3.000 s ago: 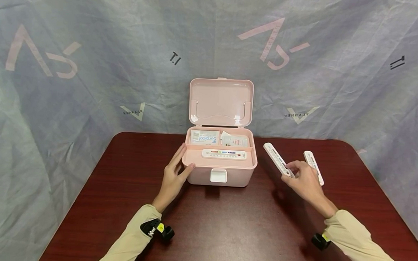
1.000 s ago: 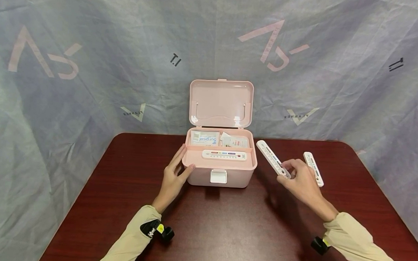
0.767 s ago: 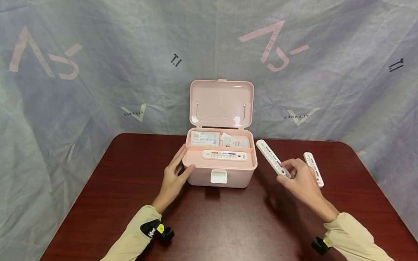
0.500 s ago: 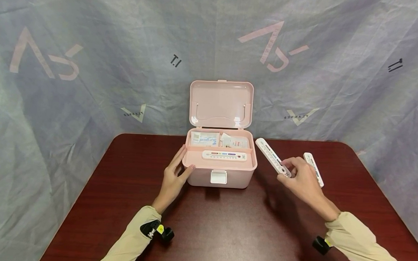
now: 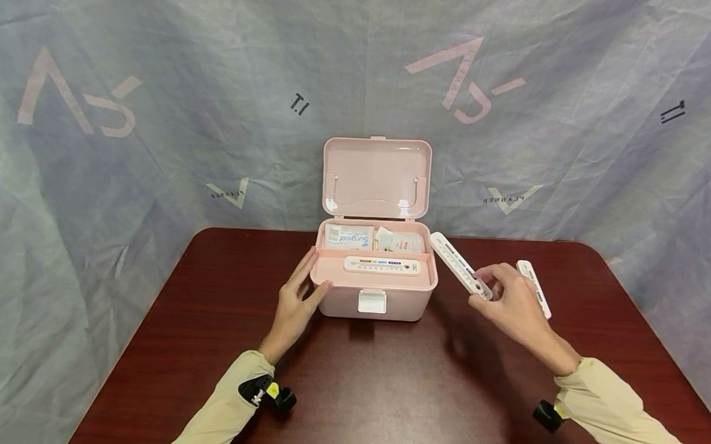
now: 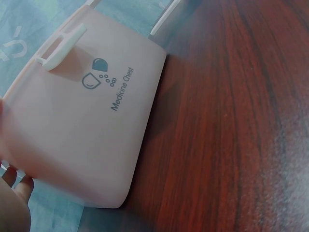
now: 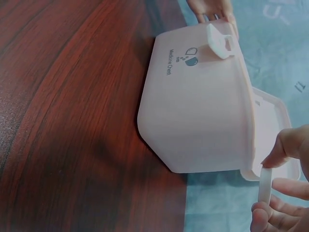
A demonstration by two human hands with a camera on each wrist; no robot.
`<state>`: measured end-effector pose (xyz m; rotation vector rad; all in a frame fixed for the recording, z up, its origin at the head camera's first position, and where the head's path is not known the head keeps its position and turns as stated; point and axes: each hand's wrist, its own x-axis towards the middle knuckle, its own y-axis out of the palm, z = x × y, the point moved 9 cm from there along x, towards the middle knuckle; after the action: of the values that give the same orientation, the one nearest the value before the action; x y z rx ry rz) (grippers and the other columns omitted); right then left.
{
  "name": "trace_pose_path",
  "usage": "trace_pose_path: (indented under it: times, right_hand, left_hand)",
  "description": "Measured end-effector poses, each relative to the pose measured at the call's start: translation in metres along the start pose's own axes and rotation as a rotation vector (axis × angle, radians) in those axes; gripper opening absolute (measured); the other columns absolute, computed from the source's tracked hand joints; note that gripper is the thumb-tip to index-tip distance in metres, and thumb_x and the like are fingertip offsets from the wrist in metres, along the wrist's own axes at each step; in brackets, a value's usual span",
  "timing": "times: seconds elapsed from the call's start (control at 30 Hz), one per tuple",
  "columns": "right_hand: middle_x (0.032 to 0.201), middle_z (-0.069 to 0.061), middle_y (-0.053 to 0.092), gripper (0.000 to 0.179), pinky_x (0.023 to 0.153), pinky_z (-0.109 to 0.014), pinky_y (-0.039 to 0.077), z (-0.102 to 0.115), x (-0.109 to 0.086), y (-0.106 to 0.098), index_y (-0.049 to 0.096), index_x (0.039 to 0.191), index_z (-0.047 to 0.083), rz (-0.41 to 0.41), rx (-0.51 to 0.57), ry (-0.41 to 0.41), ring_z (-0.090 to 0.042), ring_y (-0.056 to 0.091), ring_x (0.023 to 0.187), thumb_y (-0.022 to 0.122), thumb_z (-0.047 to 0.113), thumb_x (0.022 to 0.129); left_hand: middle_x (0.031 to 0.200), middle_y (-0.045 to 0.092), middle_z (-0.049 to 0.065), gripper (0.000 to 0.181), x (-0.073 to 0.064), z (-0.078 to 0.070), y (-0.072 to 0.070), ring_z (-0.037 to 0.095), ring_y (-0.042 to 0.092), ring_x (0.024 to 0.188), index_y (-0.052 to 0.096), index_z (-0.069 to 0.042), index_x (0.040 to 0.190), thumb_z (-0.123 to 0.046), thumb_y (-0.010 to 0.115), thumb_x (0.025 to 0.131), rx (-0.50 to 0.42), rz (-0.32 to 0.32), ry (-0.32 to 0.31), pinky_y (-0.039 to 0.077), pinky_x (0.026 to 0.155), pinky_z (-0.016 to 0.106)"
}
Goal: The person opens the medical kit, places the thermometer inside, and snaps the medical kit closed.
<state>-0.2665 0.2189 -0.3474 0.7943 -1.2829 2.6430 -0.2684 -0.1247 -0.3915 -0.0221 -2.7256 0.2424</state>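
Observation:
A pink medicine chest (image 5: pixel 341 302) stands on the table with its lid up. My left hand (image 5: pixel 292 305) rests against its left side, fingers fairly straight and the thumb at the front corner. Between thumb and fingers, my right hand (image 5: pixel 515 312) pinches the near end of a white strip thermometer (image 5: pixel 454 258). Its far end points at the chest's right rim, and the right wrist view shows this thermometer (image 7: pixel 265 186) edge-on. A second thermometer (image 5: pixel 382 265) lies in the chest's front compartment. A third thermometer (image 5: pixel 533 288) is on the table, partly hidden behind the right hand.
The chest's rear compartments hold a packet marked Surgical (image 5: pixel 349 237) and another white packet (image 5: pixel 401 242). Behind them rises the open lid (image 5: pixel 376 176). A white latch (image 5: pixel 372 301) hangs at the front. A grey cloth backdrop (image 5: pixel 265 112) surrounds the dark red table (image 5: pixel 383 395).
The held thermometer has shifted left, nearer the chest, and its far end appears slightly higher. My right hand has moved slightly left with it. The left hand stays against the chest.

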Motion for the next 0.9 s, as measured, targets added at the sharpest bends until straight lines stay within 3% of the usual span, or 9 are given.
trace_pose_path:
  times: [0.23, 0.47, 0.7, 0.9]
  right_hand:
    - [0.072, 0.000, 0.055, 0.031, 0.051, -0.018, 0.033, 0.007, 0.002, 0.000, 0.069, 0.089, 0.007, 0.017, 0.020, -0.023, -0.013, 0.046, 0.058, 0.075, 0.004, 0.059]
    - [0.073, 0.000, 0.056, 0.032, 0.050, -0.016, 0.033, 0.014, 0.004, 0.001, 0.069, 0.090, 0.008, 0.037, 0.044, -0.047, -0.014, 0.048, 0.058, 0.075, 0.003, 0.060]
    - [0.074, 0.000, 0.056, 0.032, 0.051, -0.017, 0.034, 0.018, 0.006, 0.002, 0.068, 0.091, 0.008, 0.054, 0.051, -0.058, -0.018, 0.049, 0.058, 0.074, 0.001, 0.060]
    - [0.075, 0.000, 0.056, 0.033, 0.051, -0.017, 0.035, 0.021, 0.006, 0.003, 0.067, 0.091, 0.009, 0.073, 0.061, -0.071, -0.017, 0.049, 0.058, 0.074, 0.000, 0.060]
  left_hand:
    - [0.151, 0.029, 0.015, 0.059, 0.000, 0.000, -0.001, 0.030, 0.024, 0.139, 0.036, 0.004, 0.143, -0.003, 0.063, 0.090, 0.003, 0.002, 0.000, 0.028, 0.102, 0.059]
    - [0.151, 0.030, 0.010, 0.059, 0.000, -0.001, 0.000, 0.029, 0.025, 0.139, 0.037, 0.001, 0.143, -0.006, 0.063, 0.091, 0.000, 0.007, -0.003, 0.028, 0.102, 0.059]
    - [0.151, 0.029, 0.016, 0.059, 0.001, -0.001, -0.001, 0.030, 0.024, 0.139, 0.036, 0.004, 0.143, -0.005, 0.063, 0.090, 0.000, 0.009, 0.000, 0.028, 0.102, 0.060]
    - [0.151, 0.030, 0.011, 0.059, 0.000, -0.001, -0.001, 0.028, 0.025, 0.139, 0.036, 0.002, 0.143, -0.007, 0.063, 0.091, 0.010, 0.014, -0.004, 0.029, 0.102, 0.058]
